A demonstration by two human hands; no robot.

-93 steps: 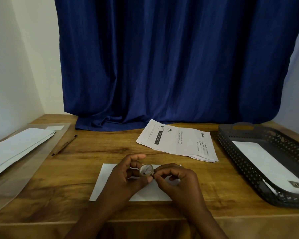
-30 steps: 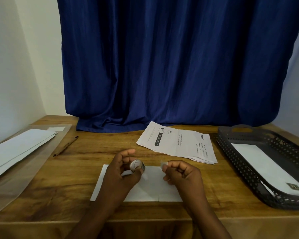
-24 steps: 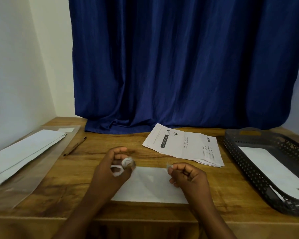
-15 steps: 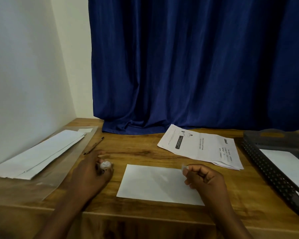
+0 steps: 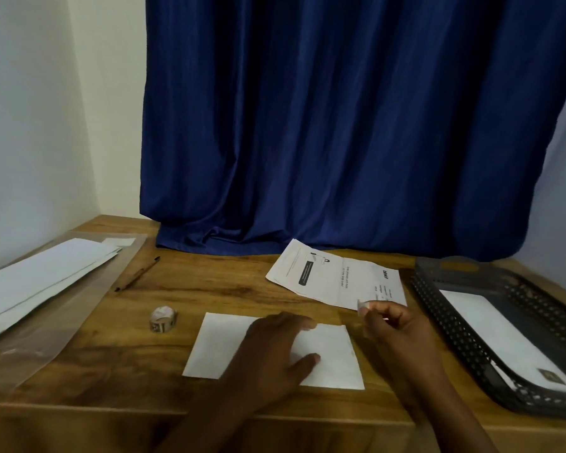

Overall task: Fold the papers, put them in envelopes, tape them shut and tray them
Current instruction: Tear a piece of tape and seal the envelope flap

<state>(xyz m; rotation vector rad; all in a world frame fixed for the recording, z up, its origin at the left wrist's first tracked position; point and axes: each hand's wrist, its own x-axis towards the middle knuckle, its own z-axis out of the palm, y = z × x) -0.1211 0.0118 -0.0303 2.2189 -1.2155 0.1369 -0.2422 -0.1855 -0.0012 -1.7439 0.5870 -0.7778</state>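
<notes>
Since half a second earlier, you had let go of the tape roll (image 5: pixel 162 318), which stood on its own on the table (image 5: pixel 209 289) to the left of the envelope (image 5: pixel 223 344), and your left hand (image 5: pixel 275 351) had crossed over to lie flat on that envelope, fingers spread and holding nothing, simply pressing it down. Your right hand (image 5: pixel 392 328) stayed just beyond the envelope's right end, thumb and forefinger pinched on a short strip of tape (image 5: pixel 361 304), the other fingers curled in. That read as the cutting being finished and the sealing about to start: the envelope was pinned and the strip was ready, but not yet stuck down.

By count, one envelope lay in front of you at the near edge of the table, and one more lay in the dark tray (image 5: pixel 438 308) at your right. One roll of tape and one pen (image 5: pixel 137 274) were on the table. Printed papers (image 5: pixel 337 276) sat behind the envelope; how many sheets you could not tell, as they overlapped. Spare envelopes (image 5: pixel 46 276) lay stacked on a clear plastic sleeve (image 5: pixel 62 322) at your left; at least two edges showed.
</notes>
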